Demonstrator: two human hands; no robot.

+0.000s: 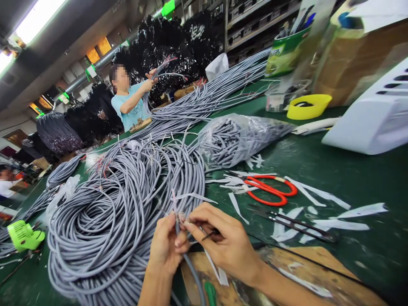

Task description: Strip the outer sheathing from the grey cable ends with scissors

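My left hand [167, 246] is closed around a grey cable [193, 272] just below its stripped end. Thin pale wires or strips [174, 199] stick out above the fingertips. The fingers of my right hand [223, 242] pinch at that same stripped end, touching the left fingertips. A thin dark piece [210, 235] shows between the right fingers; I cannot tell what it is. The cable runs down over a worn brown board [197, 272]. Beside my left hand lies a large coil of grey cables [105, 229].
Red-handled scissors [270, 189], dark tweezers [296, 225] and white strips [353, 224] lie to the right. Behind are a plastic bag of cables [236, 136], a yellow tape roll [309, 106] and a green tin [283, 55]. Across the table, a person [130, 102] holds cables.
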